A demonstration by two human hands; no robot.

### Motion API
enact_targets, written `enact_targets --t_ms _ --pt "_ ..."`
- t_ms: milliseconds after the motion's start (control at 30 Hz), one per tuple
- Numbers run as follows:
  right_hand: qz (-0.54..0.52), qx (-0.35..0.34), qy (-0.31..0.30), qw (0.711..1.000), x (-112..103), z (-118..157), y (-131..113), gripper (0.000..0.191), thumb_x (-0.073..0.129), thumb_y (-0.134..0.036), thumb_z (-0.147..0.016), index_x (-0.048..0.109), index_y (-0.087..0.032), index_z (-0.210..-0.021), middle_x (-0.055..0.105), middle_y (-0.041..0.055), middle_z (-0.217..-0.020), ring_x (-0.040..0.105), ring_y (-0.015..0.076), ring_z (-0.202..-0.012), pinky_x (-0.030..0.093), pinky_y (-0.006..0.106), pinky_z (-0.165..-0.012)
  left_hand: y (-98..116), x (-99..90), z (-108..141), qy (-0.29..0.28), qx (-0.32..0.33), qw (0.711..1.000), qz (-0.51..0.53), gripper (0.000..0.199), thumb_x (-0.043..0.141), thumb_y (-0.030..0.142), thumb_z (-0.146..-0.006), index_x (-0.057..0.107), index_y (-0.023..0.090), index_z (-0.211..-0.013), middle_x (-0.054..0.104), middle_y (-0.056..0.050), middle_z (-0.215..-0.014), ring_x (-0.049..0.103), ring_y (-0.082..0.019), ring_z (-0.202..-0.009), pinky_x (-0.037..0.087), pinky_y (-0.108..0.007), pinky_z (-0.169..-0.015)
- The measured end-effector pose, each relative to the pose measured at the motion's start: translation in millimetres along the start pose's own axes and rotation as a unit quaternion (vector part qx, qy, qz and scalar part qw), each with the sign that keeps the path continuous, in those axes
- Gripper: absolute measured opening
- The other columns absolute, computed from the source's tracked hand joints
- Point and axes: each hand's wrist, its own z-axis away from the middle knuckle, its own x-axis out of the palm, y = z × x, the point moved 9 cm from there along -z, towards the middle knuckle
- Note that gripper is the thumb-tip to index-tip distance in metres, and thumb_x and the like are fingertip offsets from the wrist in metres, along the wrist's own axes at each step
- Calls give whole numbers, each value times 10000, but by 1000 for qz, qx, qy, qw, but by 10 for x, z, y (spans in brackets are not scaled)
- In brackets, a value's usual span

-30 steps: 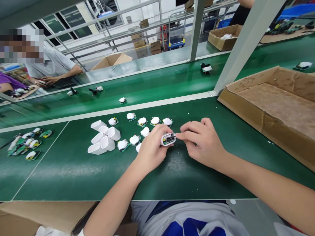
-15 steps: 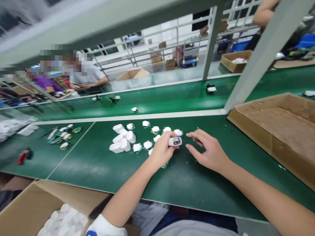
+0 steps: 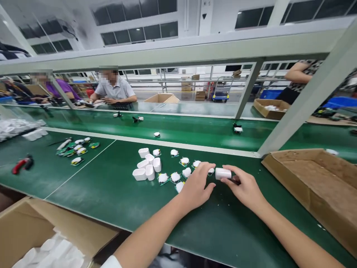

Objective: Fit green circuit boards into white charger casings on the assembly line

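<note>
Apparently mid-handling, a white casing (image 3: 223,174) is pinched by the fingers of the right hand (image 3: 247,187); beside these, the left hand (image 3: 196,187) is spread, empty; any regrasp would require closing.

A red and black hand tool (image 3: 19,166) lies at the left on the flat green table (image 3: 106,208). Beyond the smooth green belt (image 3: 189,132), a person in a light grey shirt (image 3: 119,89) is near an open brown cardboard box (image 3: 158,98). Farther back stands a blue platform trolley with a metal handle (image 3: 220,97).
</note>
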Motion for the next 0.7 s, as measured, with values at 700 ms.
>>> enact_targets --t_ms 700 --pt "351 127 -91 923 249 -1664 566 453 427 -312 -920 483 -85 -1308 505 247 -1232 624 326 -953 484 426 -751 107 55 -2 -75 83 954 -278 182 458 212 -860 524 214 -1029 568 -27 -1080 501 -222 -940 441 -373 -690"
